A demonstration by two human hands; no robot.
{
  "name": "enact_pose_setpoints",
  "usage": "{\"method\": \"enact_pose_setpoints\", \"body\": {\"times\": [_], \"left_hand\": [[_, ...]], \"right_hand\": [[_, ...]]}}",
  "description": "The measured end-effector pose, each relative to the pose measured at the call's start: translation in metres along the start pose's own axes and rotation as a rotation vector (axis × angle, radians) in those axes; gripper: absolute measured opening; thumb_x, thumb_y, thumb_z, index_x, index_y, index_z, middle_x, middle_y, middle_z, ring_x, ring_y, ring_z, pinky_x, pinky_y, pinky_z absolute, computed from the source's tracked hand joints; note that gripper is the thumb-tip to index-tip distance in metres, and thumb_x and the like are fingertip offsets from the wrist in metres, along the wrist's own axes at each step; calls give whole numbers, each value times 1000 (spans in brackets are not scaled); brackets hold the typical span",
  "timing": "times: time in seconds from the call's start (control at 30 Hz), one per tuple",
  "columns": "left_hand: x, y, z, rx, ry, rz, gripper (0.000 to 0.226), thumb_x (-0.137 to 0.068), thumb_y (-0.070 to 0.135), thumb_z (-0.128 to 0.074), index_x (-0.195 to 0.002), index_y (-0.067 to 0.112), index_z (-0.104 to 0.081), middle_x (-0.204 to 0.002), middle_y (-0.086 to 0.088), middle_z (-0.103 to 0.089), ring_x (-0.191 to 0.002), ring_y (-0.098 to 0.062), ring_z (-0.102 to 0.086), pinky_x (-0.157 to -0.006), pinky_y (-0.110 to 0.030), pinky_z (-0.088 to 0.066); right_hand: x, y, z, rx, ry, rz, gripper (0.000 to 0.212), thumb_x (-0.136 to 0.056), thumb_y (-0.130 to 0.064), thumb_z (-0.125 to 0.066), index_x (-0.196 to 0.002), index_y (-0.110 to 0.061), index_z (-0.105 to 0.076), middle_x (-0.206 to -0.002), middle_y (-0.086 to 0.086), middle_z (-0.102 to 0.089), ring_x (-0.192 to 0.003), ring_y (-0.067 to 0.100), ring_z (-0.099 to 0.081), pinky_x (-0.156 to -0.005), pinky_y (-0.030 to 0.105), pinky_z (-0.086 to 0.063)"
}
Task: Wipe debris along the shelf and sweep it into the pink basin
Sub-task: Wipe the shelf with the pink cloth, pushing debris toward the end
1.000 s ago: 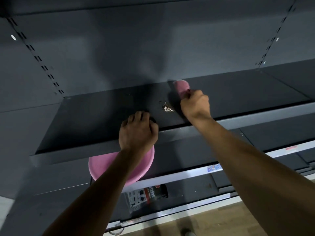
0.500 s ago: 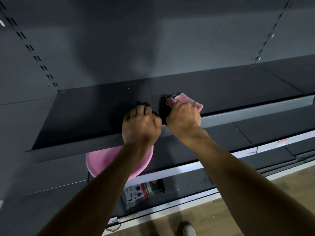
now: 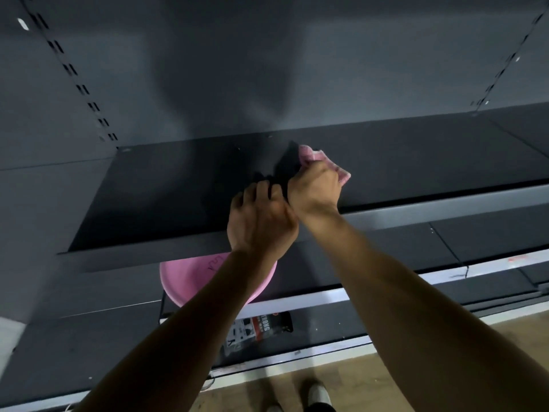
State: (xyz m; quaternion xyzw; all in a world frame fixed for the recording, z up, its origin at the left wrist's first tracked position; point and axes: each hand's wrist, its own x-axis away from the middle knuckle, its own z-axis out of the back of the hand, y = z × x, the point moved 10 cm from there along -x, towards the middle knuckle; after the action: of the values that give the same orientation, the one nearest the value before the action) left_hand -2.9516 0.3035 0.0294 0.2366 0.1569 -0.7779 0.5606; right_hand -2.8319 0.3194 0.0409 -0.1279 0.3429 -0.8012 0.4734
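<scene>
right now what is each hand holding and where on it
The right hand grips the pink cloth bunched at its middle, both ends sticking out. The left hand curls over the shelf's front edge; anything inside it is hidden.

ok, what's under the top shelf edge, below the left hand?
The pink basin sits just below the shelf lip, partly hidden by the left hand and forearm. Its inside is not visible.

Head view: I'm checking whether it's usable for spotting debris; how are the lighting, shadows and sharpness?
Head view: dim; hard shadows from the left hand and right hand darken the shelf beside the pink cloth, hiding any debris; wide-angle bending at edges; slightly soft.
</scene>
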Motion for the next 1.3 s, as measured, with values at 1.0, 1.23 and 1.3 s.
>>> {"method": "enact_pose_setpoints", "body": {"times": [1.0, 1.23, 1.3], "left_hand": [[-4, -16, -5, 105, -142, 147, 44, -94, 36, -38, -117, 18, -71, -123, -1, -69, -113, -22, -64, -91, -36, -50], [-5, -17, -7, 86, -146, 158, 46, -91, 34, -38, -121, 19, -70, -127, 1, -68, -119, -18, -62, -95, -34, -49], [-5, -17, -6, 92, -135, 163, 45, -91, 33, -39, -120, 19, -70, -127, 0, -68, -119, -19, -62, -95, -35, -50]], "right_hand": [[-124, 27, -15, -102, -170, 146, 49, -90, -4, -37, -124, -29, -61, -124, -7, -57, -122, 24, -48, -91, 23, -38], [-141, -3, -70, 63, -295, 295, 38, -101, -27, -33, -132, -24, -55, -133, 13, -53, -116, 33, -52, -83, 27, -41], [-138, -20, -83, 76, -346, 398, 37, -103, -35, -31, -132, -27, -53, -139, 6, -49, -125, 31, -45, -88, 30, -38]]}}
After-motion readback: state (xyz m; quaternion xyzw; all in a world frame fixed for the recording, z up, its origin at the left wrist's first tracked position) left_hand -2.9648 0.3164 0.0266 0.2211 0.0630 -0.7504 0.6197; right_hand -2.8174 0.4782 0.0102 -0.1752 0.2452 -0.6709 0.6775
